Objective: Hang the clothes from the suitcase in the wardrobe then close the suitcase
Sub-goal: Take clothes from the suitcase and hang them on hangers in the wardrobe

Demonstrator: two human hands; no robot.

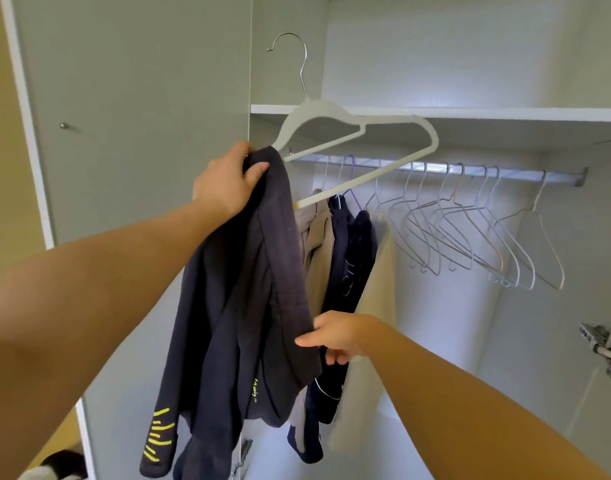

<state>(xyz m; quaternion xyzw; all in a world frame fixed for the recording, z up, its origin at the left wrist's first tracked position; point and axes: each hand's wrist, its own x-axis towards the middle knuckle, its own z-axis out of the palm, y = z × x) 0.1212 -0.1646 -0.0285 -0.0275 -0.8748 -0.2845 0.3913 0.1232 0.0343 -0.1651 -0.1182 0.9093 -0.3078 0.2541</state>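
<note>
A dark grey garment (241,306) with yellow stripes near its hem hangs over one end of a white hanger (359,133) with a metal hook. My left hand (228,181) grips the top of the garment together with the hanger's left end, raised in front of the open wardrobe. Lower down, my right hand (335,336) pinches the garment's right edge. Behind them runs the wardrobe rail (435,168). The suitcase is out of view.
Beige and navy clothes (338,258) hang at the rail's left end. Several bare wire hangers (477,233) fill the rail to the right. A shelf (505,114) sits above the rail. The open door (124,116) stands left, a door hinge (604,349) at right.
</note>
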